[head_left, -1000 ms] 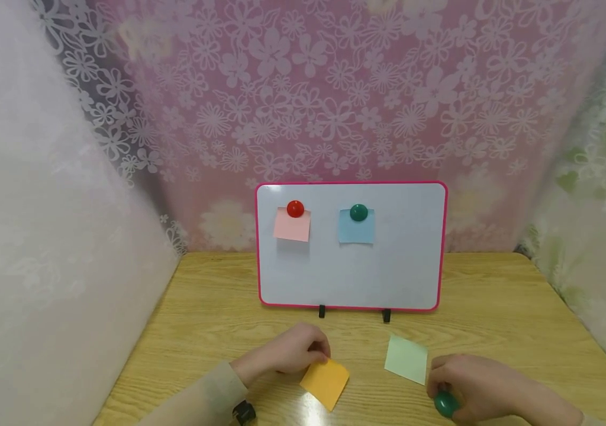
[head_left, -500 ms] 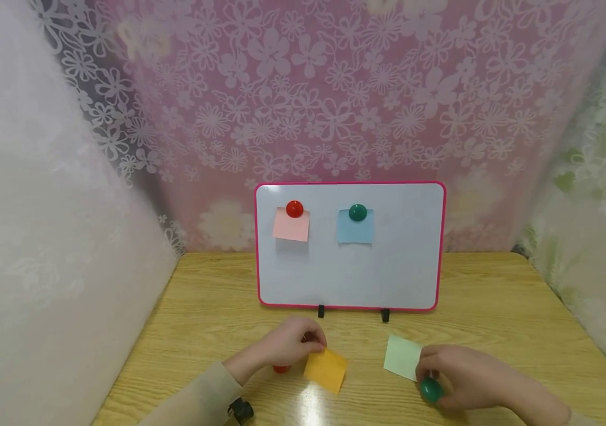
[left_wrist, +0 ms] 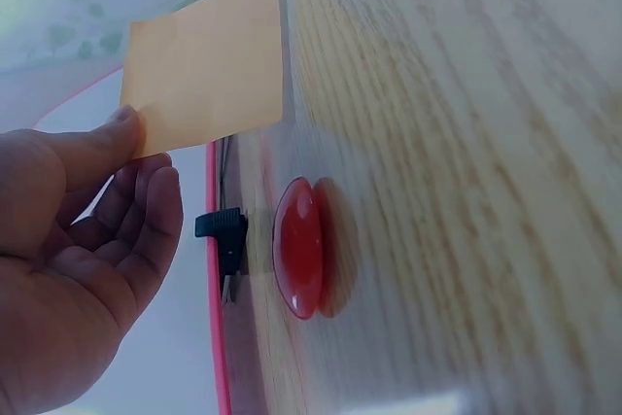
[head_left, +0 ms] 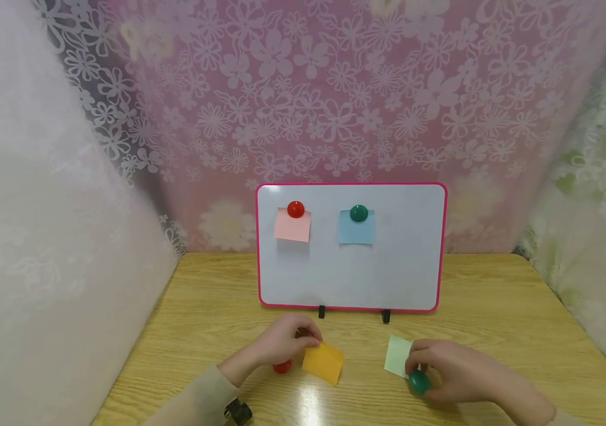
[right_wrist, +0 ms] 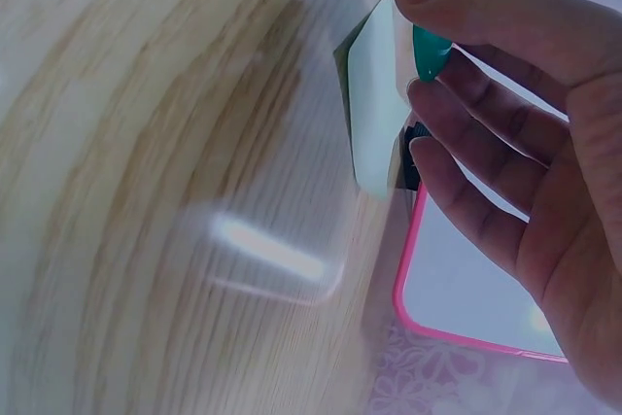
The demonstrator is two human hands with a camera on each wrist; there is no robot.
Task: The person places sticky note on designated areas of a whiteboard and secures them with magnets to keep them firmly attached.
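Note:
My left hand pinches an orange sticky note at one corner, and the left wrist view shows the paper raised off the wood. Under that hand, a round red magnet lies on the table. At right, my right hand holds a green magnet between thumb and fingers. Just behind its fingertips is a pale green sticky note, partly covered by the hand. The right wrist view shows this note beyond the magnet; I cannot tell whether the fingers touch it.
A pink-rimmed whiteboard stands on black feet behind the hands. On it, a red magnet pins a pink note, and a green magnet pins a blue note. Patterned curtains surround the wooden table.
The left hand has moved slightly away from me with the orange note, uncovering the red magnet on the table. My right hand has carried the green magnet leftward to the pale green note.

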